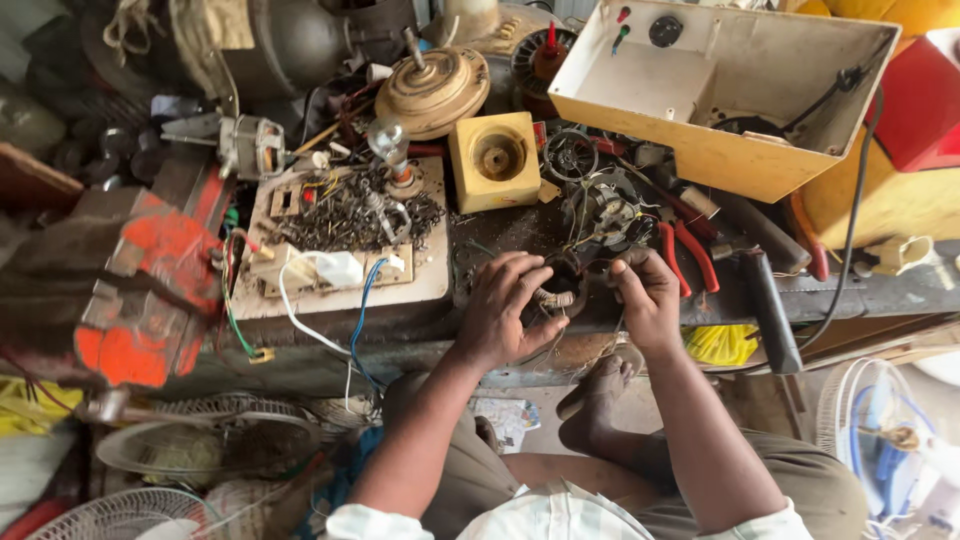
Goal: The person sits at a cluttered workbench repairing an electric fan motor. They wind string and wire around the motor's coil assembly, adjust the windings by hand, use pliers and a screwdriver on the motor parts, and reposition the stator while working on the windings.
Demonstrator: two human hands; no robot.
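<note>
My left hand point(503, 307) and my right hand point(645, 295) both grip a round motor stator point(563, 290) with copper windings at the front edge of a cluttered workbench point(420, 325). The left hand's fingers curl over its left side. On the other side, the right hand pinches the rim, with thin wires hanging below. The stator's middle is partly hidden by my fingers. My bare foot point(595, 395) rests below the bench.
Red-handled pliers point(685, 252) and a dark-handled tool point(768, 310) lie right of my hands. A second wound stator point(600, 210), a yellow block point(494, 160), a board with metal scraps point(345, 235), a red vise point(140, 290) and an open cream casing point(730, 90) crowd the bench. Fan grilles point(200, 450) lie below.
</note>
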